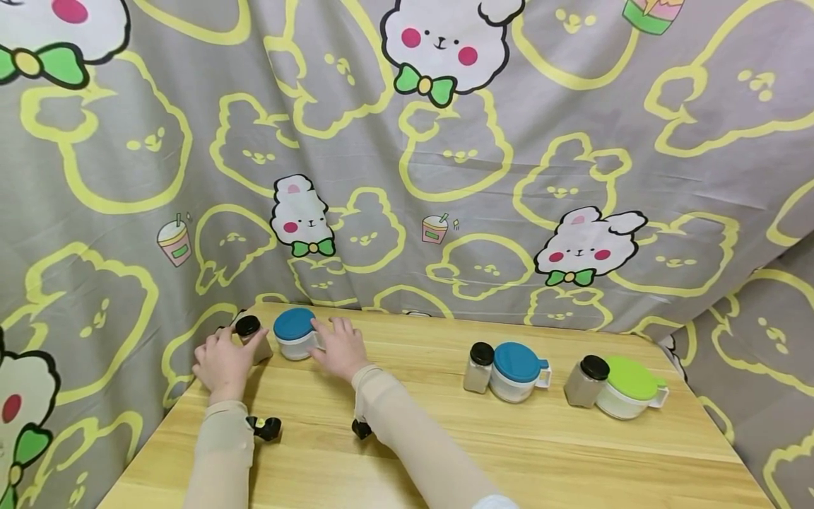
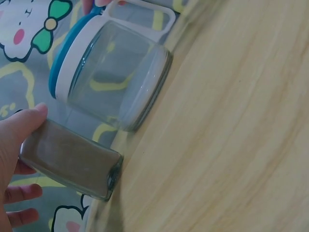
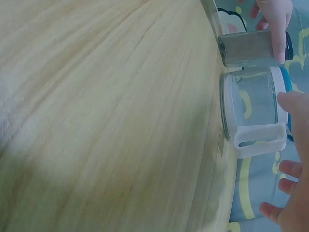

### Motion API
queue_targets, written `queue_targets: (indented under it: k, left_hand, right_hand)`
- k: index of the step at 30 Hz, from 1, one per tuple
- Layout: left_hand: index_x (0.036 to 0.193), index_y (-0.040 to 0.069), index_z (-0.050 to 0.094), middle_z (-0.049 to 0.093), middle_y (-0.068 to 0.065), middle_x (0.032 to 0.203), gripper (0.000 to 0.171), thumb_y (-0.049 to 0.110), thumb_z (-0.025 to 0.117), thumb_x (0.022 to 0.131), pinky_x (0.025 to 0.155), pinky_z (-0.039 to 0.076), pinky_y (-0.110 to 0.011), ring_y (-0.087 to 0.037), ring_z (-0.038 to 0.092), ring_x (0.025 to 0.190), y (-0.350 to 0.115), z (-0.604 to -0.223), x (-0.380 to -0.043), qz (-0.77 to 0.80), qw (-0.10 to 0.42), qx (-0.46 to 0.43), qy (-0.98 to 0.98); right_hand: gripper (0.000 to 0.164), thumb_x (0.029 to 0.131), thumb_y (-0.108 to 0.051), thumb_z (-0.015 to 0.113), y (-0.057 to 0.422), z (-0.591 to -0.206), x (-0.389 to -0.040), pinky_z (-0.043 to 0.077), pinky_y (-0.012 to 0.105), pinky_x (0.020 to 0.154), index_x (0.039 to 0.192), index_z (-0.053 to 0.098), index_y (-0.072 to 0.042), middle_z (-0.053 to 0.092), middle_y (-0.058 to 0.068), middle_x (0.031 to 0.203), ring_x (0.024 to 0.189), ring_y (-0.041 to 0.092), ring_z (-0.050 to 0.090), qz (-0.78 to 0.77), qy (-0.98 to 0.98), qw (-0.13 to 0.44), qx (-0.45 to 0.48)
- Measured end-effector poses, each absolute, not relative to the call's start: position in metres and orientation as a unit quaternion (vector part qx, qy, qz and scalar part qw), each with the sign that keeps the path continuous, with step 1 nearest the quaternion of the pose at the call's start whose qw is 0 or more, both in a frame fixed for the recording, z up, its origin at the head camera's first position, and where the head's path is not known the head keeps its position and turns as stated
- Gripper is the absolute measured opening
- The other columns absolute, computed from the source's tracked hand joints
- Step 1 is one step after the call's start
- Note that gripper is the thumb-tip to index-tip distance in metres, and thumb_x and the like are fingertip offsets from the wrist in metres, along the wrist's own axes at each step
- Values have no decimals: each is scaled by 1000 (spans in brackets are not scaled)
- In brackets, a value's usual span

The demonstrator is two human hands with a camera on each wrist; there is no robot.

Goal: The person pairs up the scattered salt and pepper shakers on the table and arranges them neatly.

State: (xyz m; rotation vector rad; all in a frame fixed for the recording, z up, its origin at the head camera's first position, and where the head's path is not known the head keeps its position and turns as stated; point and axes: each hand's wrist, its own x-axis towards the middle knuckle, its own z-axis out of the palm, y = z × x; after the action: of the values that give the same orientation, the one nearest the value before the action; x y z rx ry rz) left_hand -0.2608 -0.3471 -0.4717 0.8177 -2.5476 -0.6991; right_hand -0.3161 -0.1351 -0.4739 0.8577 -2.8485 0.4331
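Observation:
My left hand (image 1: 224,360) holds a small square glass jar (image 2: 72,157) with a black lid (image 1: 247,325) and greyish-brown contents, thumb on one side near the top. The jar's base meets the wooden table. Just right of it stands a round clear seasoning jar (image 3: 256,99) with a blue lid (image 1: 295,324) and a white handle (image 3: 260,140). My right hand (image 1: 343,348) pinches this jar at its handle side, the thumb against the rim below the lid. Its other fingers spread beyond the handle, and the index finger is partly hidden. A narrow gap separates the two jars.
Right of centre, a black-lidded square jar (image 1: 478,375) stands beside another blue-lidded jar (image 1: 514,389). Farther right, a similar square jar (image 1: 581,392) stands beside a green-lidded jar (image 1: 623,406). A patterned grey curtain (image 1: 381,162) hangs behind the wooden table (image 1: 407,452).

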Motion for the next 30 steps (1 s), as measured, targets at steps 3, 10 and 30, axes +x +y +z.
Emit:
queue_targets:
  k: [3,10,30]
  left_hand:
    - [144,8,46,43,-28,144,91,75,54,82,95,29,-69,-53,33,128,-347,-471,-261,-248,189,291,-905]
    - [143,8,47,44,-28,143,96,80,50,79,94,31,-69,-53,34,126,-349,-474,-262,-244,193,290,-905]
    - [144,9,45,45,-27,143,98,82,48,80,93,32,-69,-53,36,126,-349,-477,-263,-238,195,289,-906]
  right_hand:
    - [59,97,-59,44,-135,-472,-317,43,41,102,151,32,-37,41,4,149,139,21,37,133,-949,72,278]
    - [60,97,-62,40,-133,-472,-322,41,42,101,150,35,-36,41,5,148,138,22,36,126,-955,82,255]
    - [83,85,-77,46,-146,-467,-331,40,44,105,151,35,-29,40,2,150,141,21,34,121,-960,64,245]
